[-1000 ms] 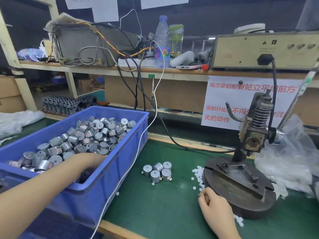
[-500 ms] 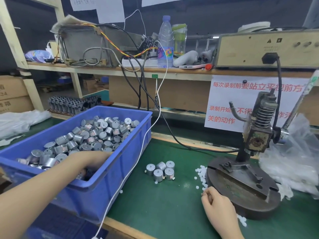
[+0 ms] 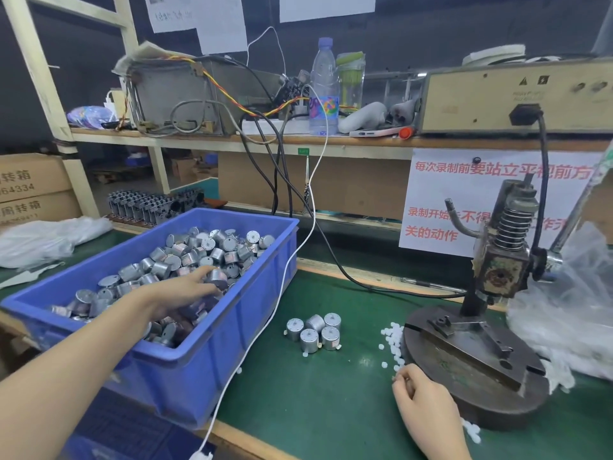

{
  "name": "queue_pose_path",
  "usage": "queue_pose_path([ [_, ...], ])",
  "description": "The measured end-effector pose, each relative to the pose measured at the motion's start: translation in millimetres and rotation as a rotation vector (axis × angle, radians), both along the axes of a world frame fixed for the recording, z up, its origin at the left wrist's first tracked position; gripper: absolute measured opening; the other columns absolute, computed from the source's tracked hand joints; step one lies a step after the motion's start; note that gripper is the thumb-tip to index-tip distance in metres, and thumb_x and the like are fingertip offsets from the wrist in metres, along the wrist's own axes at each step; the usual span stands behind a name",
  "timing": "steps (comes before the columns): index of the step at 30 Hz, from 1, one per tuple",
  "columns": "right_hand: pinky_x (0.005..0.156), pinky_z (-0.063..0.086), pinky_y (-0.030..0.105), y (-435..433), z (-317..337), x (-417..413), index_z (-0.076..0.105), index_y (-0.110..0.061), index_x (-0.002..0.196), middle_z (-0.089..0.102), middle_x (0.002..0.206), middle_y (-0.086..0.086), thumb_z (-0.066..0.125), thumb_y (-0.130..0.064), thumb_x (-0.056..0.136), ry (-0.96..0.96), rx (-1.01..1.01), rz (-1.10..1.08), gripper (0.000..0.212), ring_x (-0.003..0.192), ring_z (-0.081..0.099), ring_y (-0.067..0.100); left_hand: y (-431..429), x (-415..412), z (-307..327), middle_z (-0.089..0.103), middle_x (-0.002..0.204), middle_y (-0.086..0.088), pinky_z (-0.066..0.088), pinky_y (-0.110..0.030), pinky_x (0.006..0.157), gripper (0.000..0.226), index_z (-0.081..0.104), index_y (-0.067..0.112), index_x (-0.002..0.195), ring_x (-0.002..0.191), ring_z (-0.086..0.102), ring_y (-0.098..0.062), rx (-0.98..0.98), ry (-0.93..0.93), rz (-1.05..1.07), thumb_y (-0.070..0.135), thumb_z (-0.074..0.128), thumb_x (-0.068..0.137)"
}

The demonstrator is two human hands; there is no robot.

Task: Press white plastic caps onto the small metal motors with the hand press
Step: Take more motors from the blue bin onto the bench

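A blue bin (image 3: 212, 340) on the left holds several small metal motors (image 3: 199, 250). My left hand (image 3: 179, 293) reaches into it and grips one motor (image 3: 217, 278) between fingers and thumb. Several more motors (image 3: 315, 330) stand in a cluster on the green mat. Loose white caps (image 3: 393, 336) lie beside the round base (image 3: 464, 360) of the hand press (image 3: 504, 260). My right hand (image 3: 421, 403) rests on the mat against the base's front left. Its fingers are curled, with the tips pinched together on what looks like a white cap.
A white cable (image 3: 282, 283) hangs over the bin's right wall and down off the table's front edge. A black cable (image 3: 365, 285) crosses the mat behind the press. A clear plastic bag (image 3: 570, 320) lies right of the press. A shelf (image 3: 331, 141) with equipment and bottles runs across the back.
My left hand has moved from the bin's near wall further into the pile and now holds a motor. My right hand has stayed at the press base.
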State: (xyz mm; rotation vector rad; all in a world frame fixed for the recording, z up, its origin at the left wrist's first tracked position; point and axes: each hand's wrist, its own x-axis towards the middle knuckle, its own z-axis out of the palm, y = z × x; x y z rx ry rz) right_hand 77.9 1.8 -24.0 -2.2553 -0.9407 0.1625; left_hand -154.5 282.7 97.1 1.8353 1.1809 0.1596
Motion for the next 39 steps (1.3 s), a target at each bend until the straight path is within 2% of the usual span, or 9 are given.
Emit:
queue_pose_path([
  [4,0.062,0.035,0.028,0.5,-0.8,1.2,0.048,-0.026,0.082,0.046,0.055,-0.008,0.046,-0.026,0.092,-0.005,-0.006,0.001,0.011,0.068,0.047,0.019,5.2,0.9,1.8,0.052,0.112,0.003,0.052,-0.031,0.047,0.04,0.033,0.032,0.127,0.078,0.051,-0.025,-0.11,-0.219,0.101,0.019,0.051,0.093],
  [7,0.061,0.033,0.028,1.2,-1.2,2.3,0.047,-0.028,0.084,0.046,0.057,-0.009,0.044,-0.029,0.093,-0.021,-0.025,0.002,0.01,0.071,0.048,0.018,8.8,4.2,4.2,0.047,0.119,0.003,0.05,-0.029,0.044,0.04,0.036,0.031,0.128,0.059,0.053,-0.022,-0.116,-0.369,0.192,0.019,0.05,0.093],
  [10,0.063,0.032,0.027,2.8,-1.9,1.6,0.045,-0.029,0.085,0.046,0.059,-0.011,0.042,-0.031,0.093,-0.049,-0.057,0.013,0.009,0.074,0.048,0.018,5.3,10.5,11.3,0.046,0.1,0.01,0.052,-0.029,0.041,0.019,0.044,0.027,0.111,0.04,0.052,-0.017,-0.122,-0.481,0.288,0.017,0.047,0.095],
  [14,0.064,0.035,0.026,3.4,-2.8,2.5,0.046,-0.028,0.086,0.046,0.06,-0.011,0.042,-0.033,0.093,-0.057,-0.058,0.013,0.009,0.075,0.049,0.017,-2.0,17.8,21.4,0.044,0.088,0.004,0.052,-0.026,0.041,0.015,0.045,0.023,0.11,0.066,0.051,-0.021,-0.183,-0.588,0.429,0.018,0.046,0.096],
  [19,0.067,0.037,0.025,6.2,-3.6,2.7,0.042,-0.03,0.086,0.045,0.06,-0.013,0.04,-0.036,0.094,-0.095,-0.081,0.013,0.01,0.075,0.048,0.016,-12.8,30.8,52.0,0.054,0.085,-0.003,0.051,-0.027,0.049,0.015,0.042,0.024,0.111,0.058,0.059,-0.017,-0.218,-0.681,0.334,0.022,0.044,0.097],
  [25,0.064,0.036,0.023,9.7,-1.5,2.6,0.042,-0.031,0.086,0.046,0.06,-0.013,0.04,-0.036,0.093,-0.081,-0.094,0.0,0.009,0.075,0.05,0.014,-44.8,85.5,68.4,0.054,0.095,-0.005,0.049,-0.026,0.044,0.024,0.044,0.029,0.116,0.051,0.061,-0.016,-0.139,-0.505,0.045,0.018,0.044,0.095],
  [29,0.065,0.037,0.023,7.8,-0.8,3.1,0.044,-0.03,0.085,0.047,0.06,-0.011,0.04,-0.034,0.093,-0.062,-0.081,0.011,0.009,0.075,0.051,0.014,-68.3,131.7,43.4,0.052,0.098,-0.007,0.05,-0.027,0.045,0.023,0.043,0.025,0.116,0.064,0.059,-0.018,-0.175,-0.383,-0.063,0.017,0.044,0.095],
  [33,0.07,0.04,0.024,7.0,-2.2,4.4,0.046,-0.03,0.086,0.048,0.064,-0.011,0.041,-0.033,0.092,-0.048,-0.079,0.022,0.009,0.076,0.051,0.016,-80.1,168.4,13.8,0.049,0.108,-0.009,0.055,-0.032,0.047,0.026,0.04,0.024,0.118,0.073,0.059,-0.021,-0.199,-0.259,-0.113,0.018,0.046,0.094],
  [39,0.064,0.035,0.026,7.7,-4.8,5.3,0.04,-0.028,0.084,0.043,0.059,-0.007,0.039,-0.035,0.093,-0.093,-0.093,0.046,0.011,0.071,0.045,0.016,-81.4,207.9,-4.0,0.028,0.127,-0.009,0.058,-0.041,0.055,0.037,0.031,0.022,0.127,0.081,0.053,-0.027,-0.11,-0.069,-0.142,0.017,0.047,0.094],
])
